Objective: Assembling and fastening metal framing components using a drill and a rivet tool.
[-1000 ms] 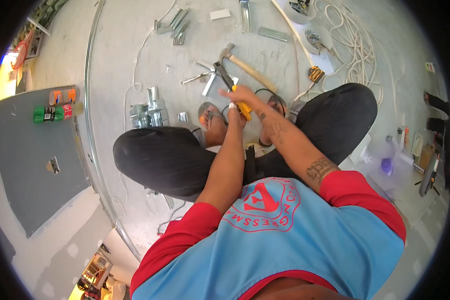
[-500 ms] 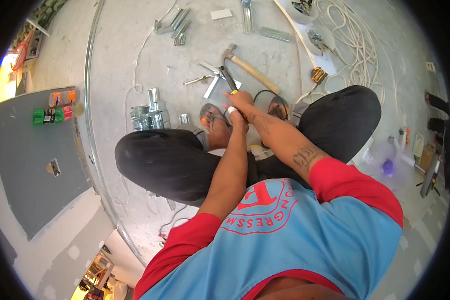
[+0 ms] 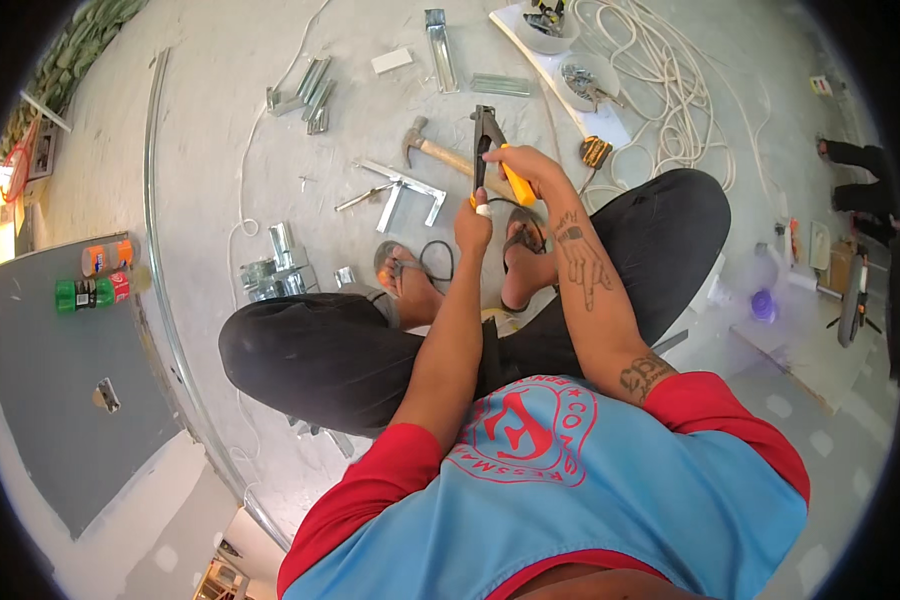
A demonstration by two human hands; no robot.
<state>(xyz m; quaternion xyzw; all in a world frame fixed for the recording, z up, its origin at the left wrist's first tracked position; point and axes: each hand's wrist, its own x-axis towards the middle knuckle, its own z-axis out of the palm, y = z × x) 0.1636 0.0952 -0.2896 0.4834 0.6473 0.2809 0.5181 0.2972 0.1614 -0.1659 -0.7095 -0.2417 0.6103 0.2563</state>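
The black-and-yellow metal hand tool (image 3: 482,150) hides part of the pale wooden handle (image 3: 448,157) of the steel claw hammer (image 3: 416,136). A round purple object (image 3: 763,306) is blurred, perhaps plastic. Another person's black trouser legs (image 3: 858,200) run out of view at right.

I had the head cam: fisheye, upright, looking steeply down over the shirt (image 3: 590,500), which sat closest, at the bottom. Left hand (image 3: 473,225) and right hand (image 3: 532,172) fell upper-middle, farther off; floor (image 3: 200,130) lay beyond, edges bowing rimward.
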